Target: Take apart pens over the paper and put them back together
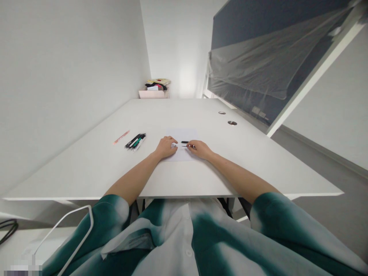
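Quite thin, dark rod (184,146), white paper (184,155) beneath

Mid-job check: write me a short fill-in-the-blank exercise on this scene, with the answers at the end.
1. The left hand and the right hand are both at a sheet of ____.
2. The bundle of pens lies on the person's ____ side of that sheet.
3. A slim dark object is held in the person's ____ hand.
4. Toward the far right of the table show ____ round metallic pieces.

Missing words: paper; left; right; two.
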Available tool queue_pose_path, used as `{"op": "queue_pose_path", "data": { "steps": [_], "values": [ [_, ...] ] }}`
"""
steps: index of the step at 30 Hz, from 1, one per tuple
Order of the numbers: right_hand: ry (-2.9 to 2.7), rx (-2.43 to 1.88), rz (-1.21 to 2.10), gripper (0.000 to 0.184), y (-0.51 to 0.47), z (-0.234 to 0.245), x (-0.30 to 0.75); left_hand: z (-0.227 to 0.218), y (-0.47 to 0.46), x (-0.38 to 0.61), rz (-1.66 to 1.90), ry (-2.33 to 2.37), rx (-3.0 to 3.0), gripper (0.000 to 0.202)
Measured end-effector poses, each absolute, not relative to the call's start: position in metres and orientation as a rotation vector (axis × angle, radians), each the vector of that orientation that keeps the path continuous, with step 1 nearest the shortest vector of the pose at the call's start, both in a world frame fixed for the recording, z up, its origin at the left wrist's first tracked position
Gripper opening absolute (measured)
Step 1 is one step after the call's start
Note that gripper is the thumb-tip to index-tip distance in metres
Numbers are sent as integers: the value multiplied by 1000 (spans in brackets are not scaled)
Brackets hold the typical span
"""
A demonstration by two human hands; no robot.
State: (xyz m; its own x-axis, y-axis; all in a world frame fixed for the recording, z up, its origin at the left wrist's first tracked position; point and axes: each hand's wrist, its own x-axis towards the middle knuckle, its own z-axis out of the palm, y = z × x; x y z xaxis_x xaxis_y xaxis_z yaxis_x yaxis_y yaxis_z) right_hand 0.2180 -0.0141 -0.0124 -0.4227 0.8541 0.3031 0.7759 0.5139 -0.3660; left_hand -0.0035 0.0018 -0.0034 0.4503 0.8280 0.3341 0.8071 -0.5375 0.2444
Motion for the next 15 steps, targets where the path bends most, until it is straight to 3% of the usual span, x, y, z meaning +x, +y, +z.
{"op": "queue_pose_path", "data": {
  "steps": [6, 15],
  "values": [
    [-2301, -1329, 239, 18, -14, -12, 220, -3, 5, -4, 553, 1560, 2565, 21],
    [-2279, -1289, 241, 19, -12, -15, 220, -9, 10, -2, 800, 1279, 2252, 20]
  ]
}}
